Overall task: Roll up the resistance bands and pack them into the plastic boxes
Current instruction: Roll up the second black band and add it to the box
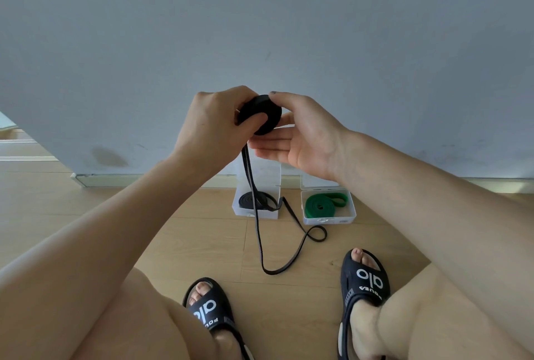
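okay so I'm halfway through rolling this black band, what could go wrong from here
1. The roll is held in the air, gripped by the left hand with the right hand only steadying it; a slip could let it spring loose.
2. The loose tail loops on the floor and crosses the left box, so pulling it in might drag or tip that box.
3. The tail looks twisted near the green band's box, which may wind in unevenly.

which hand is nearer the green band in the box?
Right. The right hand is up at the black roll, above the green band in its box. The left hand holds the roll further to the left.
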The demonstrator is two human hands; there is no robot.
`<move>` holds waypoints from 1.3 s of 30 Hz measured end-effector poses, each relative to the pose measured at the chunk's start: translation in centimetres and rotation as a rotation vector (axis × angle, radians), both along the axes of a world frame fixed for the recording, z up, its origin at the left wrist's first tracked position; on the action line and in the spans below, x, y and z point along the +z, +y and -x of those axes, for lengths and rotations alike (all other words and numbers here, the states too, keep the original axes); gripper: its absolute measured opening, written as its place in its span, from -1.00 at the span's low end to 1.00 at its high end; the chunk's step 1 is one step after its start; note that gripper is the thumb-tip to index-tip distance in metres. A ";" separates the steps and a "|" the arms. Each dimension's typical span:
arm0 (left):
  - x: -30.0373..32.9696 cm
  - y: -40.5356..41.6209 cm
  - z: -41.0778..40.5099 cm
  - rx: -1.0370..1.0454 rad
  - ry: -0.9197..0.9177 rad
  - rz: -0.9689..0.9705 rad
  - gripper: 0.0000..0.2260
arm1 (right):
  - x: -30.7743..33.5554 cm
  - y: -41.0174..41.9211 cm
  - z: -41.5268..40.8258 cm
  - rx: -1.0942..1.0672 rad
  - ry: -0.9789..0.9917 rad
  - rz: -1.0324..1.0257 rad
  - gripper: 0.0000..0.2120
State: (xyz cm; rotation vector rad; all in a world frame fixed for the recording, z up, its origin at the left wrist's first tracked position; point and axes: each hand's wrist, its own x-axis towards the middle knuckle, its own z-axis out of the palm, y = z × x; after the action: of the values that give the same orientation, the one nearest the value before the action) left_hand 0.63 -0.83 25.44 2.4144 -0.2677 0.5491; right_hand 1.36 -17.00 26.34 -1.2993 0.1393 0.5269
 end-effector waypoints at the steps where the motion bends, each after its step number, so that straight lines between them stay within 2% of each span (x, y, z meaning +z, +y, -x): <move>1: -0.1 0.1 0.0 -0.009 -0.018 -0.023 -0.90 | 0.0 0.0 0.0 0.016 -0.029 0.046 -0.72; 3: -0.2 0.3 -0.1 -0.026 -0.053 -0.072 -0.92 | 0.0 0.1 -0.1 0.018 -0.078 0.098 -0.74; 6: -0.3 0.3 -0.3 -0.043 -0.093 -0.099 -0.93 | -0.2 0.3 -0.2 -0.029 -0.099 0.070 -0.70; 11: -0.3 -0.2 0.1 -0.029 -0.047 0.020 -0.83 | 0.2 0.3 0.0 -0.094 -0.024 -0.080 -0.75; 14: 0.0 -0.1 0.2 -0.017 -0.027 0.069 -0.86 | 0.4 0.1 0.0 -0.091 -0.004 -0.150 -0.75; 16: 0.2 0.1 0.1 -0.022 -0.024 0.064 -0.89 | 0.4 -0.1 -0.2 -0.054 -0.030 -0.104 -0.72; 19: 0.2 0.1 0.0 -0.045 -0.044 -0.018 -0.94 | 0.1 -0.1 -0.5 0.005 -0.130 0.083 -0.65; 21: 0.1 -0.1 0.0 -0.056 -0.072 -0.045 -0.94 | -0.1 0.0 -0.7 -0.012 -0.170 0.118 -0.63; 25: 0.1 -0.2 0.1 -0.029 0.028 0.107 -0.83 | 0.2 -0.1 -0.4 -0.060 -0.050 -0.073 -0.72; 28: 0.0 0.0 0.1 -0.027 0.052 0.097 -0.88 | 0.4 -0.4 -0.3 -0.061 0.036 -0.180 -0.72; 33: 0.4 0.0 0.0 -0.060 0.060 -0.020 -0.92 | 0.0 -0.7 -0.5 0.050 -0.133 0.145 -0.62; 36: 0.5 -0.1 -0.2 -0.074 0.012 -0.070 -0.91 | -0.2 -0.4 -0.6 -0.006 -0.172 0.138 -0.61; 39: 0.3 -0.3 -0.1 -0.061 0.045 -0.022 -0.91 | 0.0 -0.4 -0.3 -0.023 -0.066 0.021 -0.69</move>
State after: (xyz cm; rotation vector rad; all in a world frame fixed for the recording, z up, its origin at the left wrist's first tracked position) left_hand 0.75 -1.12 25.74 2.4273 -0.3289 0.4666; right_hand 1.64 -17.38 26.30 -1.3329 0.1048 0.4632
